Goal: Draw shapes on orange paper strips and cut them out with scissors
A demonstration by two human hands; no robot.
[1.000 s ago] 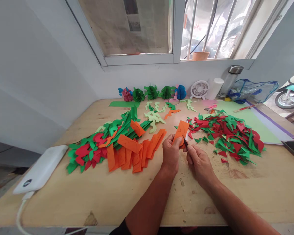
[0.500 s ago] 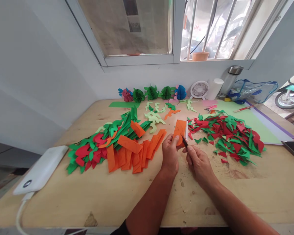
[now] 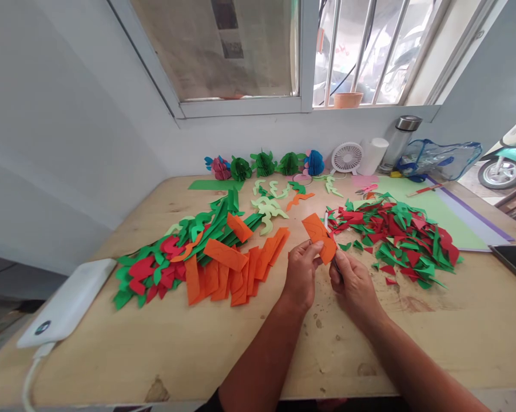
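My left hand (image 3: 303,269) pinches an orange paper strip (image 3: 314,228) at its lower edge. Pencil-like curved lines are drawn on the strip, which tilts up to the left. Closed around small dark scissors (image 3: 336,265), my right hand (image 3: 350,278) meets the paper's lower right corner; most of the scissors is hidden by fingers and paper. Left of my hands, more orange strips (image 3: 238,274) lie overlapping on green strips (image 3: 223,237). Red and green cut shapes (image 3: 155,266) are heaped beyond them.
Red and green paper scraps (image 3: 406,234) are piled at right, near a phone (image 3: 515,263). A white power bank (image 3: 67,303) with a cable lies at the left edge. Along the wall stand paper turtles (image 3: 264,163), a small fan (image 3: 346,157) and a glass bottle (image 3: 401,143).
The orange strip has turned, its top tipping to the left. The scissors have shifted from the strip's middle to its lower right edge, with my right hand moving slightly closer.
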